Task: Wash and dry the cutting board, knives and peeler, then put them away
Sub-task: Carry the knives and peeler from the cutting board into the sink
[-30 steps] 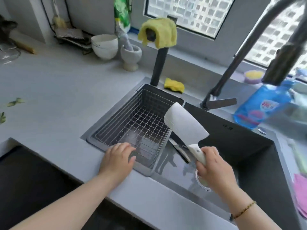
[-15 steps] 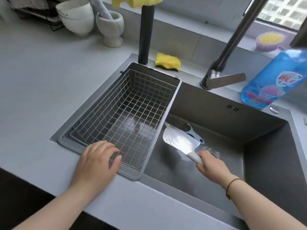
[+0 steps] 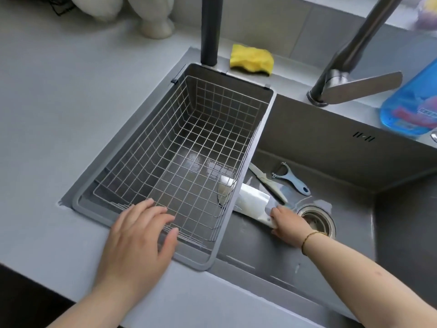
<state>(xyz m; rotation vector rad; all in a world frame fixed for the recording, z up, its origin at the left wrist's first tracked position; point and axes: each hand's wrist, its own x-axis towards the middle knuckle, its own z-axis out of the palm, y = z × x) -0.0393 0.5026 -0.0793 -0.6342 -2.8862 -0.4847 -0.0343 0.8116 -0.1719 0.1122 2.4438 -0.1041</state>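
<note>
A white cleaver (image 3: pixel 253 201) lies low in the dark sink (image 3: pixel 331 143), its blade partly under the wire basket (image 3: pixel 189 143). My right hand (image 3: pixel 287 222) grips its white handle beside the drain (image 3: pixel 316 220). A small pale knife (image 3: pixel 268 182) and a blue peeler (image 3: pixel 293 178) lie on the sink floor just behind. My left hand (image 3: pixel 139 235) rests flat on the basket's near rim, fingers relaxed. No cutting board is in view.
A yellow sponge (image 3: pixel 251 59) lies on the ledge behind the basket. The dark faucet (image 3: pixel 350 58) rises at the back right, next to a blue soap bottle (image 3: pixel 411 107). A black post (image 3: pixel 210 29) stands behind the basket. Grey counter (image 3: pixel 71 102) spreads to the left.
My right hand has lowered the cleaver from above the sink down to the sink floor, sliding its blade under the basket. The camera has tilted downward. My left hand stays on the basket rim.
</note>
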